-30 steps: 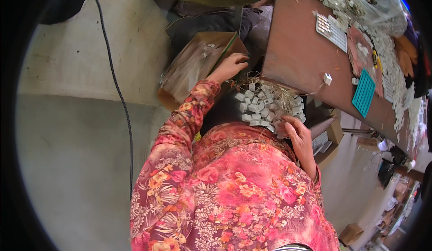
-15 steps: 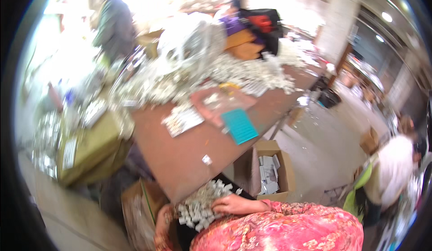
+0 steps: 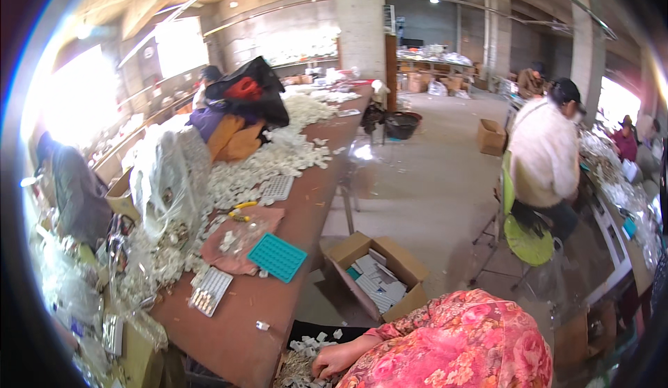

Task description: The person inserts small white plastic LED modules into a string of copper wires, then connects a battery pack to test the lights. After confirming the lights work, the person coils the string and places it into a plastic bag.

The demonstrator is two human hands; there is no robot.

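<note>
My right hand (image 3: 335,361), at the end of a pink floral sleeve (image 3: 445,346), rests at the bottom of the picture on a heap of small white pieces (image 3: 309,345). Its fingers are bent down and closed among them; what they hold is hidden. The heap lies over something black (image 3: 316,328) beside the table's near end. My left hand is out of the picture. On the brown table (image 3: 229,339) just ahead sit a small white piece (image 3: 262,325), a white tray with beige pegs (image 3: 211,291) and a turquoise moulded tray (image 3: 277,256).
A pink cloth (image 3: 240,229) and yellow-handled pliers (image 3: 239,217) lie before a long pile of white pieces (image 3: 278,151). Right of the table stands an open cardboard box (image 3: 410,270). One person (image 3: 546,151) sits by a green chair (image 3: 525,242); another (image 3: 73,193) is at the left.
The view has swung right and up, showing more of the hall. My left hand has left the picture. My right hand stays at the heap.
</note>
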